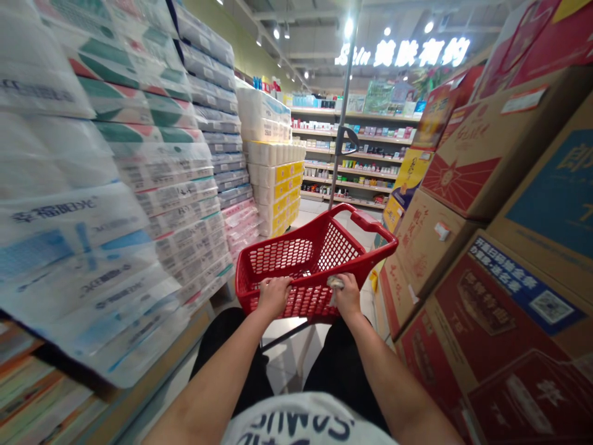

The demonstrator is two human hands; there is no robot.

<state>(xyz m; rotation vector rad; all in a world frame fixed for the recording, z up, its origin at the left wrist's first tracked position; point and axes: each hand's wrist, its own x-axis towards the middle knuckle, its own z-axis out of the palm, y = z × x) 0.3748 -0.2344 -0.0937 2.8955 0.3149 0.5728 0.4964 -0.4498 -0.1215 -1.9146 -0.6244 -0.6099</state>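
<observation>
Far left, paper packs (pixel 167 161) tower up, and here's the left hand (pixel 274 295), fingers clamped midway along the near rim of the red cart (pixel 311 281), which stands on the floor between the stacks. Along that rim toward the handle (pixel 370 224), the right hand (pixel 347 293) has its fingers closed on a pale, crumpled cloth (pixel 334 283). Grip made, cloth at the rim: that much looks done; what's left, I can't tell. Far right, cartons (pixel 467 170)!

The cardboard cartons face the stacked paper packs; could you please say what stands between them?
The head view shows a red shopping cart, the left hand and right hand at its near side.
</observation>
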